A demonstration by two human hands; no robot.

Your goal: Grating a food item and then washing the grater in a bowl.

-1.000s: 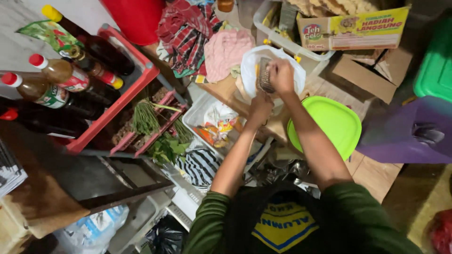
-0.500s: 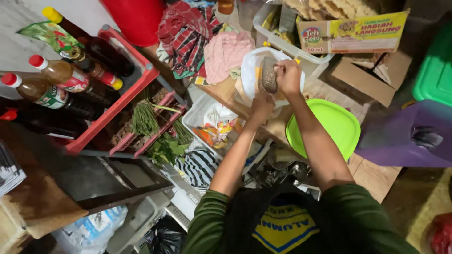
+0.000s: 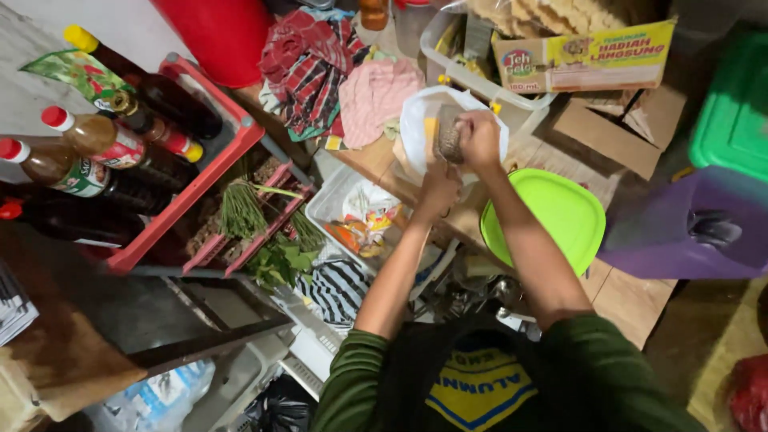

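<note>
My right hand (image 3: 482, 138) is closed around a small brownish-grey lump (image 3: 450, 141) with a yellow edge. It holds the lump upright over an open white plastic bag (image 3: 416, 120) on a wooden board. My left hand (image 3: 438, 186) is just below, its fingers curled at the bag's near rim and reaching up toward the lump. Both forearms are bare, with green sleeves pushed up.
A lime-green lid (image 3: 560, 210) lies right of my arms, beside a purple container (image 3: 688, 228). At the left, a red crate (image 3: 188, 196) holds sauce bottles (image 3: 96, 140) and greens (image 3: 240, 210). Cloths (image 3: 320, 60) and a cardboard box (image 3: 584, 56) lie behind the bag, and a white tub (image 3: 332, 204) holds packets.
My right hand has turned the lump more upright above the bag. My left hand stays at the bag's rim. The view has shifted slightly.
</note>
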